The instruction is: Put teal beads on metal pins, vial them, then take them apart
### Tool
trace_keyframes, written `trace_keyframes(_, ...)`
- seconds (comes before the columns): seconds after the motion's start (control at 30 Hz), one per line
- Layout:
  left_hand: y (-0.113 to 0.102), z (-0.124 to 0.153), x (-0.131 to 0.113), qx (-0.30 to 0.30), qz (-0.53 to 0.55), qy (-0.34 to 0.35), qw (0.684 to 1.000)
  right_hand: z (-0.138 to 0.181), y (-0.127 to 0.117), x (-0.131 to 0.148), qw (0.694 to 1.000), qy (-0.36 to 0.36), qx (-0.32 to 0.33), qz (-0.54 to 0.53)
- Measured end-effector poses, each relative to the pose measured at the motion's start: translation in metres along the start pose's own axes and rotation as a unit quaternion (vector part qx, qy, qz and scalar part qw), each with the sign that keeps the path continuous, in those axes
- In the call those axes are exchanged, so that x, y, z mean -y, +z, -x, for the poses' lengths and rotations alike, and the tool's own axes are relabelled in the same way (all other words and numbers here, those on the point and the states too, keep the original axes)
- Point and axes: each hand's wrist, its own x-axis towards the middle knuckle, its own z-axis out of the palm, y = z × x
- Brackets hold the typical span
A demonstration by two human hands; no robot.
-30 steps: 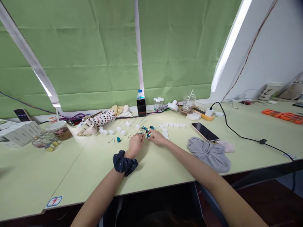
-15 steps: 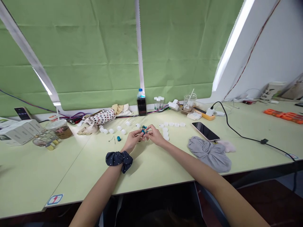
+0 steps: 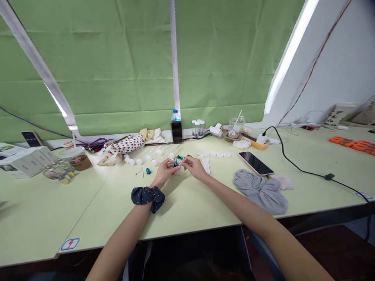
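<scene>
The left hand (image 3: 164, 172) and right hand (image 3: 193, 167) meet above the desk (image 3: 190, 207), fingers pinched narrow on a teal-headed pin (image 3: 175, 164), apparently lifted for steadier two-handed handling, with white caps (image 3: 212, 154) at 12 o'clock.

The fingertips of the left hand (image 3: 164, 172) and right hand (image 3: 193, 167) are partly covering a small blue part (image 3: 175, 164), which is appearing too small to identify. At 12 o'clock, the bottle (image 3: 176, 117) label is showing pixelated. At 3 o'clock, the picture's edge is cutting off the orange tools (image 3: 356, 144) and the worktop (image 3: 322, 195).
</scene>
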Motion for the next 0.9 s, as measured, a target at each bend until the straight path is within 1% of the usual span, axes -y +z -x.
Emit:
trace_keyframes(0.07,-0.001,-0.001,0.001,0.005,-0.002,-0.003,1.0,-0.001,0.002,-0.004,0.999,0.002,0.009,-0.051)
trace_keyframes(0.13,-0.002,-0.002,0.002,0.014,0.006,0.005,1.0,-0.001,0.004,-0.007,0.997,0.009,0.018,-0.077)
trace_keyframes(0.27,-0.002,-0.002,0.002,0.033,0.03,0.009,0.999,-0.001,0.005,-0.008,0.997,-0.002,0.023,-0.078)
trace_keyframes(0.4,-0.001,0.0,0.001,0.029,0.034,0.008,0.999,-0.001,0.004,-0.009,0.998,-0.012,0.016,-0.059)
trace_keyframes(0.57,0.0,0.0,0.003,0.015,0.015,0.03,0.999,-0.003,0.004,-0.01,0.998,0.016,0.017,-0.061)
trace_keyframes(0.67,-0.001,-0.002,0.007,0.008,-0.011,0.052,0.999,-0.004,0.004,-0.007,0.994,0.051,0.036,-0.091)
trace_keyframes(0.77,-0.002,-0.003,0.008,0.011,-0.045,0.067,0.997,-0.004,0.002,-0.003,0.975,0.115,0.079,-0.174)
trace_keyframes(0.9,-0.003,-0.002,0.005,0.027,-0.073,0.075,0.994,-0.005,-0.007,0.002,0.928,0.199,0.136,-0.283)
